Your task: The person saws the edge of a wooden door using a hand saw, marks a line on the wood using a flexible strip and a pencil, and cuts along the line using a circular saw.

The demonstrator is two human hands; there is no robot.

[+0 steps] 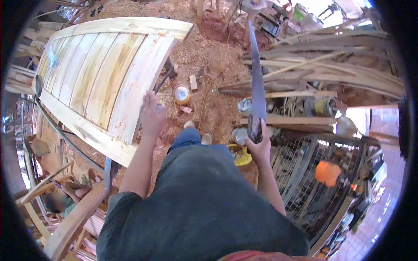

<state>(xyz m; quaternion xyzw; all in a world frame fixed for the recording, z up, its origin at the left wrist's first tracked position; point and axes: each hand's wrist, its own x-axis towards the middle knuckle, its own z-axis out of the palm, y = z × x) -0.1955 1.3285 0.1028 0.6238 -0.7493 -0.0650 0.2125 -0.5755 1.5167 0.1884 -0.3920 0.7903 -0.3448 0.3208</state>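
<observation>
My right hand (pixel 260 147) is closed around the dark handle of a handsaw (pixel 257 87). The saw's long blade points away from me, over the floor. At the near edge of a wooden panel door (pixel 101 78), my left hand (pixel 153 116) has its fingers stretched out and holds nothing I can see. Whether those fingers touch the door's edge I cannot tell. Several pale planks within a frame make up the door, which lies flat at a raised height on my left. A crumpled clear plastic piece (pixel 52 58) rests on its far end.
Wood shavings (pixel 217 95) cover the floor. A round tub (pixel 181 94) and a small wood block (pixel 193 81) lie ahead. Long boards (pixel 318 71) are stacked at right, above a metal grille (pixel 296 165) and an orange container (pixel 327 173). A person (pixel 72 195) sits at lower left.
</observation>
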